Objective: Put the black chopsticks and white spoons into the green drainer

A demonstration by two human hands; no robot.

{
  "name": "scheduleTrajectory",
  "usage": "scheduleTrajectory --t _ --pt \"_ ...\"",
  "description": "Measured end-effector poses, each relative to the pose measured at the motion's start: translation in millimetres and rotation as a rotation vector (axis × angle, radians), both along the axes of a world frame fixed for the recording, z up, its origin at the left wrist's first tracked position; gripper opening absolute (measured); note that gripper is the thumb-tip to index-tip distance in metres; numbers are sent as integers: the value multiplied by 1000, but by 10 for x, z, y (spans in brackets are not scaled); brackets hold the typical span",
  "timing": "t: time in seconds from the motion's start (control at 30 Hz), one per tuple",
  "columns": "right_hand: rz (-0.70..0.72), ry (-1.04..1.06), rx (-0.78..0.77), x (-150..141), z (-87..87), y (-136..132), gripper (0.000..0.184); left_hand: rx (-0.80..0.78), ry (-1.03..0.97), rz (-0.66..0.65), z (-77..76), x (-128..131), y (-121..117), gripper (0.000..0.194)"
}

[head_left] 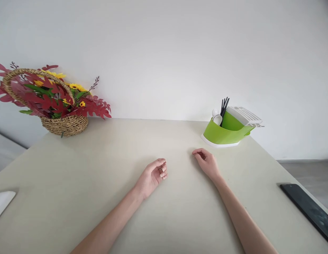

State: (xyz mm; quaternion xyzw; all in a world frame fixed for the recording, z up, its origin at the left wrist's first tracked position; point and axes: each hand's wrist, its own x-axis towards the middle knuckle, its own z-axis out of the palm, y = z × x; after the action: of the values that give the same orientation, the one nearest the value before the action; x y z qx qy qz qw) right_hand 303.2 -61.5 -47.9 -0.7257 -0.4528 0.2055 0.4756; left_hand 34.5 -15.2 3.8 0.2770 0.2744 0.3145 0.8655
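Note:
My left hand (152, 177) rests on its side on the pale tabletop (164, 211), palm turned inward. Its fingers are loosely curled and apart, with nothing between them. To its right lies my right hand (207, 163), also on the table, with fingers bent in a relaxed curve and nothing visible in its grasp. A gap of bare tabletop separates the two hands. Just behind my right hand stands a green and white utensil holder (227, 134), the nearest object to it. White spoons (217, 119) and black chopsticks (224, 107) stick up from the holder.
A wicker basket (65, 125) of red leaves and yellow flowers occupies the back left corner. On the right edge lies a black phone (307, 208). Part of a white object (3, 201) shows at the left edge. A white wall (158, 60) rises behind the table.

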Motion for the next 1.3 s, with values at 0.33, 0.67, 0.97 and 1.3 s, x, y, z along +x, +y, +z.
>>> scheduleTrajectory --t 0.33,0.67,0.97,1.3 --pt "-23 18 44 -19 10 3 22 30 10 -18 -9 -1 0 21" --pt "-332 176 218 120 -140 8 37 59 39 -6 50 18 -20 22" --pt "-541 174 283 232 -225 30 63 52 41 10 31 14 -18 20" --pt "-760 149 262 808 -223 31 64 45 32 26 32 10 -26 18"
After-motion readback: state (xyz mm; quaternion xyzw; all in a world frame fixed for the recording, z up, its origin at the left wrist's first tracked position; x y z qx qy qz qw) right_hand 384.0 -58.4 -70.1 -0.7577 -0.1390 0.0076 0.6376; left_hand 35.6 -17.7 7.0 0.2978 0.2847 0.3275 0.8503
